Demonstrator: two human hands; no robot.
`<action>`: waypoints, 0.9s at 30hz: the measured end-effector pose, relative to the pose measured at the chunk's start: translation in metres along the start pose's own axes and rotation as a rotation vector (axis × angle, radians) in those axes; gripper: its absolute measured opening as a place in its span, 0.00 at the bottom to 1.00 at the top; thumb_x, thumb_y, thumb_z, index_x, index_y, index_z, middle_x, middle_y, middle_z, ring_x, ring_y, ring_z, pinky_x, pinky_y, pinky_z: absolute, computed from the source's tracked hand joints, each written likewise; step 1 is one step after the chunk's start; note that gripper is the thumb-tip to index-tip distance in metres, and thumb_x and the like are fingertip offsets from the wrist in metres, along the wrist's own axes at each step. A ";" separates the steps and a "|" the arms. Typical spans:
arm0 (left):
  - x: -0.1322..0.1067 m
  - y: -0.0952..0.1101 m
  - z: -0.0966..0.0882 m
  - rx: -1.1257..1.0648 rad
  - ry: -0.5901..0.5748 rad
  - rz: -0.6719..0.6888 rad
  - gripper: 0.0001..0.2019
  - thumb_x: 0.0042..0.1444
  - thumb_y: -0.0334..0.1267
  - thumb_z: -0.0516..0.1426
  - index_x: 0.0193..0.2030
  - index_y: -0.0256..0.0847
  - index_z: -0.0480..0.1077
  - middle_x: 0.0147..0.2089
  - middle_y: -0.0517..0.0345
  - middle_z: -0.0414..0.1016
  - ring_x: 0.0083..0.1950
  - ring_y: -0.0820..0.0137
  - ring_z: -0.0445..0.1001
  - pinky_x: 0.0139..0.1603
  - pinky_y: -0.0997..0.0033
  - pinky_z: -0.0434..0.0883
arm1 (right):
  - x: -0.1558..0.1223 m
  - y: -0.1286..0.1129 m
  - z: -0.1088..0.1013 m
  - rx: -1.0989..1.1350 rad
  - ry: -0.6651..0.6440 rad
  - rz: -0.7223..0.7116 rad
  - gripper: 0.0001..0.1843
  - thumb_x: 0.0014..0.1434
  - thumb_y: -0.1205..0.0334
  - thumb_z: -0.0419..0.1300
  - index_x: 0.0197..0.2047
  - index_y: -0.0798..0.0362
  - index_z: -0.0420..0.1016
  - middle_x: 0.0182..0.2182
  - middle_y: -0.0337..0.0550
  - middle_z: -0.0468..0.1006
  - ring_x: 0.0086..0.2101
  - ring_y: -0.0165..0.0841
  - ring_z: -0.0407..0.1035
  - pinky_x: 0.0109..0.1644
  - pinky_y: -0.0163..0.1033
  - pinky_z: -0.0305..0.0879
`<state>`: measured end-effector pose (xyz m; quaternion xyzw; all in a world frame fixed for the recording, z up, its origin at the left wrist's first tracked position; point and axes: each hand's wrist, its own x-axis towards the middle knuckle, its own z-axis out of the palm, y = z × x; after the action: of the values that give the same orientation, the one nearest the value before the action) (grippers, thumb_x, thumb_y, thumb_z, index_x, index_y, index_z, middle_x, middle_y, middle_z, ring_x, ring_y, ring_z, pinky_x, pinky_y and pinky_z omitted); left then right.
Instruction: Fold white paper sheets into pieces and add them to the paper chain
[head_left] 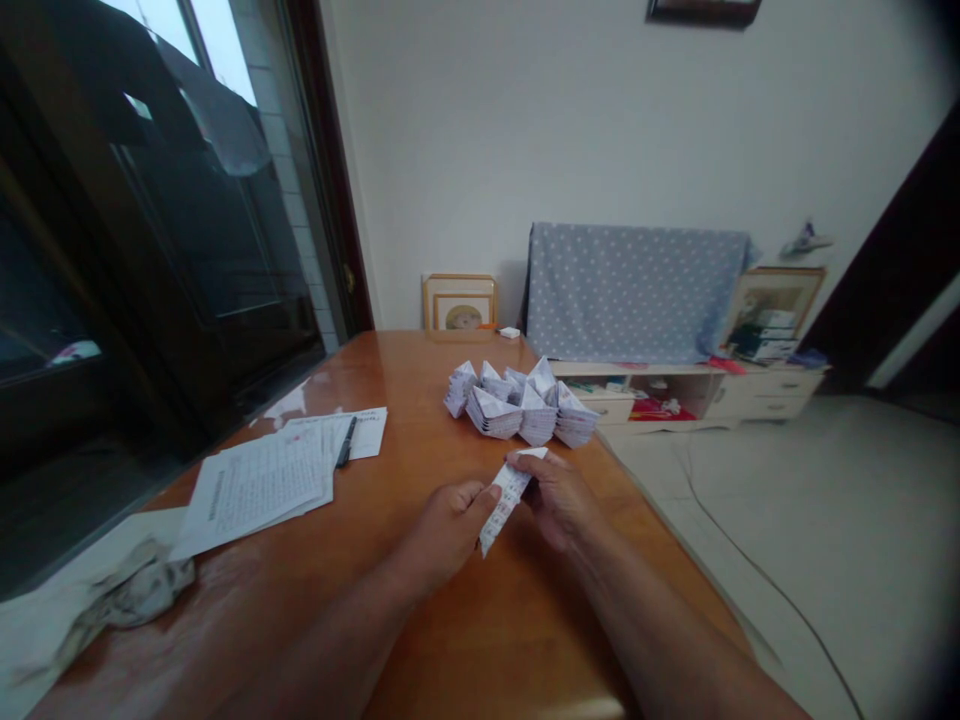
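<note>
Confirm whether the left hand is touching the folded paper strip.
Touching: the head view shows the left hand with its thumb lying over the edge of the folded paper strip.

Left hand (456, 515) and right hand (561, 495) hold folded paper (504, 508); pointy stacks (521, 405) sit by the right edge of the tabletop (412, 410).

We see a shiny, smooth wood bench (420, 390), a dull folded paper strip (511, 488) and a cloth cover (637, 290).

Left on the table (412, 390), papers (262, 482) under a pen (347, 443) — right, folded stacks (523, 408) beyond the paper strip (507, 500).
</note>
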<state>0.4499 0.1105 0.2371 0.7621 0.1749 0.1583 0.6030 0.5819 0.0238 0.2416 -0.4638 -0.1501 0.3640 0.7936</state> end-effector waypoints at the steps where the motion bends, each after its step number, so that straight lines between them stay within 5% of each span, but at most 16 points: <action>1: 0.000 -0.001 -0.001 0.025 0.002 0.017 0.22 0.63 0.56 0.51 0.31 0.37 0.67 0.25 0.63 0.63 0.25 0.75 0.61 0.26 0.76 0.56 | 0.000 0.000 0.000 0.003 -0.004 0.002 0.11 0.43 0.64 0.71 0.27 0.53 0.72 0.22 0.34 0.71 0.25 0.28 0.63 0.30 0.35 0.56; 20: -0.001 -0.004 -0.006 0.123 0.007 0.079 0.24 0.63 0.57 0.50 0.27 0.38 0.66 0.25 0.62 0.62 0.26 0.74 0.60 0.26 0.75 0.53 | 0.004 -0.001 -0.003 -0.006 -0.037 -0.017 0.10 0.46 0.61 0.69 0.26 0.53 0.72 0.21 0.35 0.70 0.24 0.29 0.62 0.29 0.36 0.57; 27: -0.002 -0.004 -0.006 0.104 -0.009 0.116 0.24 0.64 0.57 0.50 0.29 0.37 0.67 0.26 0.62 0.62 0.27 0.73 0.60 0.27 0.75 0.54 | 0.004 -0.003 -0.003 0.012 0.003 -0.006 0.11 0.50 0.55 0.68 0.28 0.54 0.76 0.26 0.41 0.76 0.27 0.32 0.67 0.29 0.38 0.60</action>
<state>0.4451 0.1150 0.2347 0.8020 0.1358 0.1799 0.5532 0.5882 0.0237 0.2422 -0.4591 -0.1479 0.3618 0.7978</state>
